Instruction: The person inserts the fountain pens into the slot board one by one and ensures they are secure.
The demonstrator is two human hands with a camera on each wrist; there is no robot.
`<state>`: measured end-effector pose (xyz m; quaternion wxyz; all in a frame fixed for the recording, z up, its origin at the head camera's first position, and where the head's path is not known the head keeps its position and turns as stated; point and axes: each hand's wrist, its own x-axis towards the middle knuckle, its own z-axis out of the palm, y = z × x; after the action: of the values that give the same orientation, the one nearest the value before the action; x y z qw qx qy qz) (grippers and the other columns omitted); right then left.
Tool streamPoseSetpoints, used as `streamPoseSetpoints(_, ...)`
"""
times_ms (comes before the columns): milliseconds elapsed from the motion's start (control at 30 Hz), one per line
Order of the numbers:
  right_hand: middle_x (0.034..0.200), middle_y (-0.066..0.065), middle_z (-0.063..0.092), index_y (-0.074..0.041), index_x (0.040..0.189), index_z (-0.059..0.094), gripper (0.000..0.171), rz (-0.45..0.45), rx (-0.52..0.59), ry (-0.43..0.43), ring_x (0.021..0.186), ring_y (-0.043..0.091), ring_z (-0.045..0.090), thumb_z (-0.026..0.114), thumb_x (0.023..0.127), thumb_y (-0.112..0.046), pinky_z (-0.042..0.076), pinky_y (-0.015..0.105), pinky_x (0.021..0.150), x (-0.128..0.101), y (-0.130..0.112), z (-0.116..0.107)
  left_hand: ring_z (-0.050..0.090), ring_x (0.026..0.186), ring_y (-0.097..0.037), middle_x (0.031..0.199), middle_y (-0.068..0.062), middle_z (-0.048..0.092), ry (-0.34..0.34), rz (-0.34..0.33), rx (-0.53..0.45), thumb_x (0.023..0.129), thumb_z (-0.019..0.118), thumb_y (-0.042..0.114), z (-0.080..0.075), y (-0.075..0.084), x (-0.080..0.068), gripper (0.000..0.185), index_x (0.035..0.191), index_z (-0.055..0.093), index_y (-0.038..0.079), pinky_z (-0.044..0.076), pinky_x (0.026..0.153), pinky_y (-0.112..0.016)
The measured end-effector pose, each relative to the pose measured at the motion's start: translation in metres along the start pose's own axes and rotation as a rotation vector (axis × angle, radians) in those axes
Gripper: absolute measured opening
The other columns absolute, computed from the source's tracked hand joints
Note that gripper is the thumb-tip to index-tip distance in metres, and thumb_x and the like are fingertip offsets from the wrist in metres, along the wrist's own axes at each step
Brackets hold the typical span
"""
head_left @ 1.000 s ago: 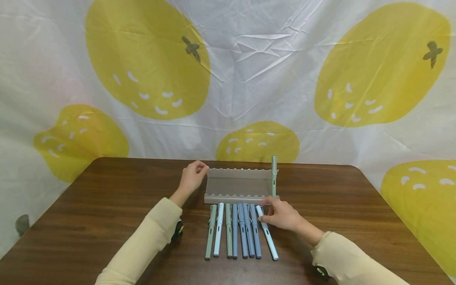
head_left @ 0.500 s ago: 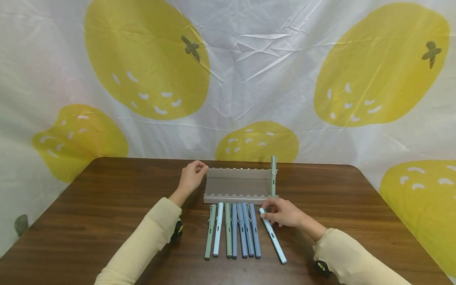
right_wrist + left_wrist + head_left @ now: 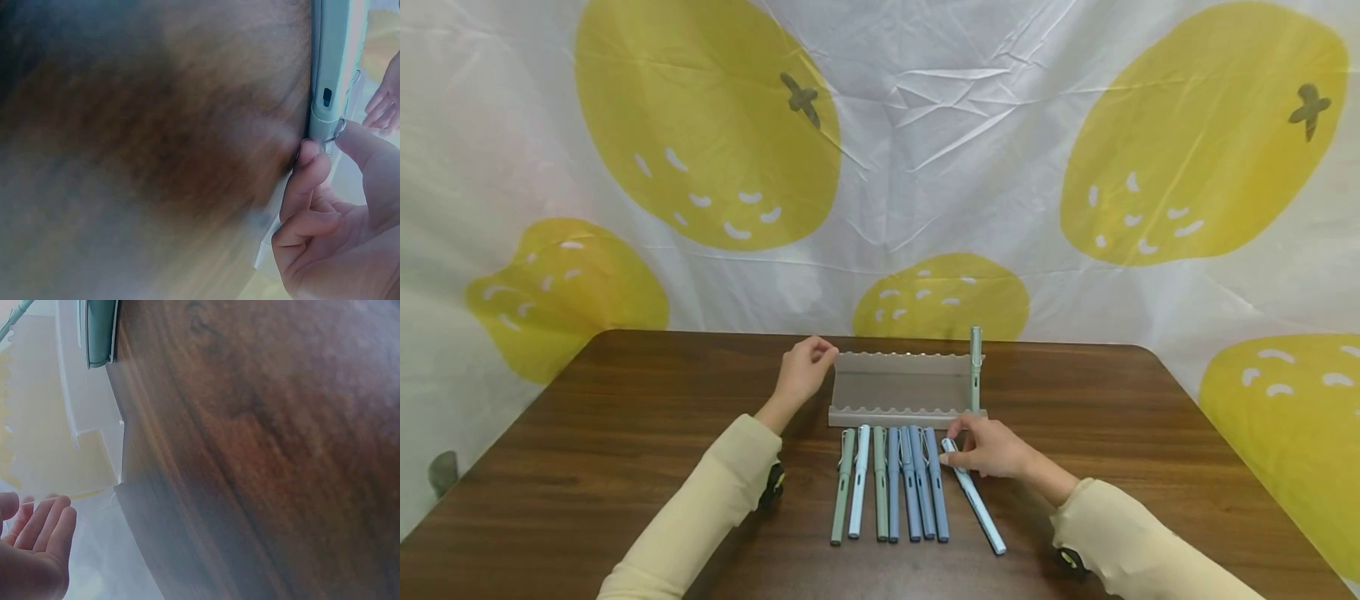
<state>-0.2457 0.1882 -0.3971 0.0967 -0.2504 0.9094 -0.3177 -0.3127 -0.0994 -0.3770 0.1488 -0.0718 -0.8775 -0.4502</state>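
My left hand (image 3: 802, 371) pinches the upper left corner of a clear pen rack (image 3: 898, 390) between thumb and fingers. The left wrist view also shows that grip, with the hand (image 3: 40, 544) at the sheet's edge. With thumb and fingertips, my right hand (image 3: 992, 447) pinches a light blue pen (image 3: 976, 500) at its cap end. This pen slants away from the others, its far end toward the lower right. In the right wrist view the pen's clip (image 3: 339, 130) lies by the thumb. A pale green pen (image 3: 976, 367) leans upright in the rack's right end.
In front of the rack, several capped pens lie side by side: green (image 3: 842, 487), light blue (image 3: 859, 483) and darker blue (image 3: 914, 487). They rest on a brown wooden table (image 3: 662, 400). Behind it hangs a white cloth (image 3: 910, 192) with yellow fruit prints.
The light blue pen has come away from the row, its lower end swinging right, and has turned slightly in my right hand. My left hand keeps its place on the rack.
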Motion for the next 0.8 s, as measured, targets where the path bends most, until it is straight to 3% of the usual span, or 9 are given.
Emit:
streamPoseSetpoints(367,0.058,-0.006,0.047,-0.012,0.087,0.049,0.03,0.004,-0.183,0.084,0.047,0.009,0.044,0.07,0.075,-0.028,0.035,0.026,0.041,-0.0004,-0.0029,0.0011,0.059,0.09,-0.027,0.091,-0.014,0.063,0.004,0.006,0.007,0.088,0.054,0.018,-0.0004,0.0003,-0.0004,0.019,0.09,0.061,0.0,0.045,0.076,-0.039)
streamPoseSetpoints(600,0.059,-0.005,0.048,-0.011,0.088,0.049,0.03,0.007,-0.167,0.089,0.048,0.009,0.044,0.07,0.074,-0.026,0.036,0.026,0.043,-0.0014,-0.0029,0.0002,0.058,0.091,-0.028,0.092,-0.014,0.063,-0.001,-0.002,-0.001,0.088,0.054,0.019,-0.0006,0.0003,-0.0016,0.019,0.091,0.061,0.0,0.045,0.076,-0.039)
streamPoseSetpoints(800,0.061,-0.005,0.049,-0.005,0.09,0.055,0.028,-0.051,-0.125,0.12,0.052,0.007,0.044,0.069,0.075,-0.024,0.038,0.024,0.046,-0.0003,-0.0005,-0.0029,0.058,0.091,-0.028,0.092,-0.014,0.063,-0.005,-0.001,-0.007,0.089,0.054,0.019,-0.0012,0.0017,-0.0019,0.02,0.091,0.061,0.0,0.045,0.076,-0.04)
